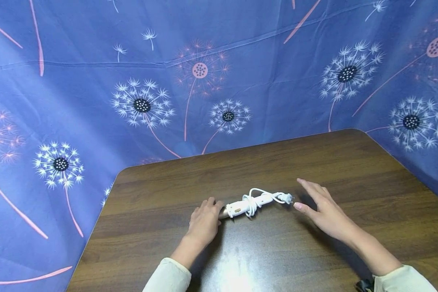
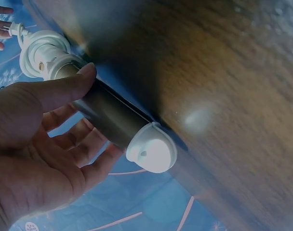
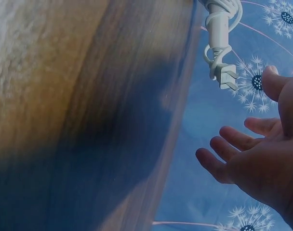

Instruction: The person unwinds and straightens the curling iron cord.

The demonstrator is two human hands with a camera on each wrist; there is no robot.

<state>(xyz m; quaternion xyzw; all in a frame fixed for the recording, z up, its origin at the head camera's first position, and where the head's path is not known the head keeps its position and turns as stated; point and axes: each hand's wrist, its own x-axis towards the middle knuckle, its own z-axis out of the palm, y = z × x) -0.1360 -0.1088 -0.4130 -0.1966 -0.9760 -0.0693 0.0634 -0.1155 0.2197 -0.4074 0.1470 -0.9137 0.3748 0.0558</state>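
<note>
A white hair-styling tool (image 1: 237, 209) with a bronze-brown barrel (image 2: 113, 113) lies across the middle of the table, its white cord (image 2: 28, 53) wound round the handle. The left hand (image 1: 204, 223) grips the barrel, thumb on one side and fingers on the other; a white cap (image 2: 153, 149) shows at the barrel's end in the left wrist view. At the other end, the two-prong plug (image 3: 227, 77) points toward the right hand (image 1: 326, 213). That hand is held apart from the plug, fingers spread and thumb out, holding nothing.
The brown wood-grain table (image 1: 160, 190) has rounded far corners. Behind it and at its sides hangs a blue cloth (image 1: 270, 81) with white and pink dandelions. A small black item (image 1: 365, 285) shows at the right sleeve's cuff.
</note>
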